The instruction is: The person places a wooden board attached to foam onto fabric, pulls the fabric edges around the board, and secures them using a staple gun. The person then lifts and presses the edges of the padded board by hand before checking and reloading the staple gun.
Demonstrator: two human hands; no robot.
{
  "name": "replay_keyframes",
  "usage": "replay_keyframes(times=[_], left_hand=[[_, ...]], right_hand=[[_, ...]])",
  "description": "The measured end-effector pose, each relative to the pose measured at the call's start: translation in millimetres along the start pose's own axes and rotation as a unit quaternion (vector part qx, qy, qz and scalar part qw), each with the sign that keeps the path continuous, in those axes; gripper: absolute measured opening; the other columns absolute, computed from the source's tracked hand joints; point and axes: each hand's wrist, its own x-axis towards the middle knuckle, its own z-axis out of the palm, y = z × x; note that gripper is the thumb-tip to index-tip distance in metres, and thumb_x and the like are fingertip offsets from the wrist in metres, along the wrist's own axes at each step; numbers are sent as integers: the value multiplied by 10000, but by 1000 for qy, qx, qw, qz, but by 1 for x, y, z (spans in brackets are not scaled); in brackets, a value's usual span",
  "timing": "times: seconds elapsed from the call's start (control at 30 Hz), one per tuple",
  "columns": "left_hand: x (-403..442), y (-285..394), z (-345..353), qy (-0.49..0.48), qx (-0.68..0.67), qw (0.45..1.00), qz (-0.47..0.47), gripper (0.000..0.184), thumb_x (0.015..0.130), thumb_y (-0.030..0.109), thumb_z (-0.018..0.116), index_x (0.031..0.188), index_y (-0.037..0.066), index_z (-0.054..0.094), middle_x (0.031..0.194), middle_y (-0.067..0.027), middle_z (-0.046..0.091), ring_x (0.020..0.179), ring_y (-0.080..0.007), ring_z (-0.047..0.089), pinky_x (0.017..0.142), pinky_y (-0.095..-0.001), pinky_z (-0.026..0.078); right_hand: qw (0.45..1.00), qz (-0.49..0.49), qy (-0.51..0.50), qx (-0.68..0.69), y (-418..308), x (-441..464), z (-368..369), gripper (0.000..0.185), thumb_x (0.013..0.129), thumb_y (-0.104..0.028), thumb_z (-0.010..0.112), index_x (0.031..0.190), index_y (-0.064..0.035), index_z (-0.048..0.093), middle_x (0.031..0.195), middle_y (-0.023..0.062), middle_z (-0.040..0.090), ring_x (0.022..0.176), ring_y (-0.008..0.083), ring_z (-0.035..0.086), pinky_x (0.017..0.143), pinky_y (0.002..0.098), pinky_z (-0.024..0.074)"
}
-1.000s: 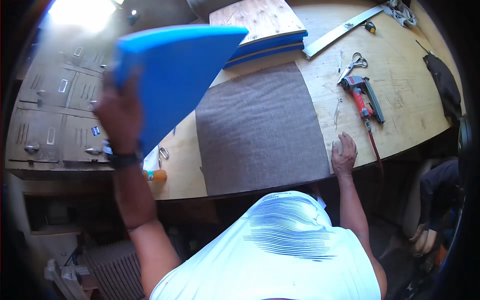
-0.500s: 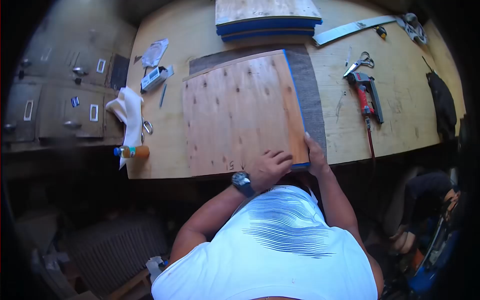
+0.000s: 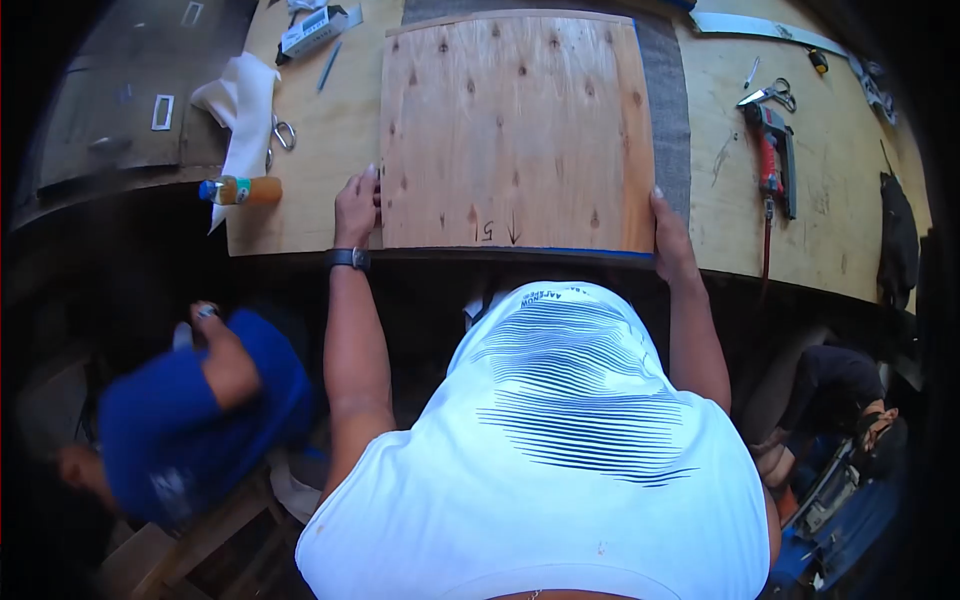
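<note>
Head: 2 hands (image 3: 357, 208) flank squarish, knotty plywood (image 3: 515, 130).

A white shirt (image 3: 550, 510) bears thin, dark wavy lines (image 3: 600, 420) and small dark lettering (image 3: 543, 299), and a dark watch (image 3: 348, 258) circles the left wrist (image 3: 350, 240).

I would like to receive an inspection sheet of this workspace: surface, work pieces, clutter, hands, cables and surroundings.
Surface: pale wooden table, marked near the scissors.
Job's things: plywood board with a handwritten arrow, lying over grey fabric; blue shows along its near edge.
Clutter: bottle, white cloth and small box on the left; scissors, staple gun and tape measure on the right.
Hands: left hand and right hand at the board's opposite sides; grip unclear.
Cables: red hose at the staple gun.
Surroundings: person in blue, lower left; person in dark clothing, lower right.
</note>
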Motion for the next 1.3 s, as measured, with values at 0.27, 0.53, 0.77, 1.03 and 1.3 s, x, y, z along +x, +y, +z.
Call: replay_keyframes(times=[0.27, 0.53, 0.77, 1.03, 1.3], left_hand=[[27, 5, 5, -26, 139, 978, 151, 443, 1077, 334, 513, 1087, -77, 677, 911, -102, 691, 791, -177, 573, 749, -333, 496], [-11, 66, 1, -56, 102, 970, 212, 391, 1092, 289, 486, 853, 3, 604, 745, -21, 573, 664, -135, 480, 640, -301, 440], [26, 33, 28, -21, 161, 955, 248, 311, 1057, 266, 547, 1056, -24, 660, 831, -75, 643, 714, -165, 551, 687, -302, 477], [15, 10, 61, 62, 186, 946, 256, 332, 1030, 248, 588, 1170, -43, 659, 1072, -186, 690, 909, -271, 648, 836, -351, 530], [50, 12, 65, 23, 119, 970, 211, 351, 1013, 259, 625, 1203, -32, 674, 1072, -140, 728, 926, -243, 669, 869, -325, 537]], right_hand=[[941, -247, 104, -206, 8, 7, 3, 364, 1077, -294, 450, 1070, 13, 647, 949, 110, 677, 839, 207, 621, 801, 315, 502], [920, -350, 116, -131, -8, -40, 6, 402, 1087, -288, 460, 1208, 35, 665, 1056, 107, 699, 930, 180, 614, 845, 318, 494], [901, -311, 183, -241, -23, -24, 1, 387, 1064, -292, 500, 1222, 19, 666, 1065, 141, 699, 937, 244, 643, 850, 351, 512], [866, -286, 191, -364, -8, 20, -10, 423, 1034, -330, 553, 1271, 5, 655, 1138, 185, 690, 984, 291, 667, 884, 352, 524], [917, -214, 180, -283, -26, 46, 0, 462, 1009, -383, 613, 1215, 27, 673, 1049, 135, 729, 897, 226, 658, 828, 330, 519]])
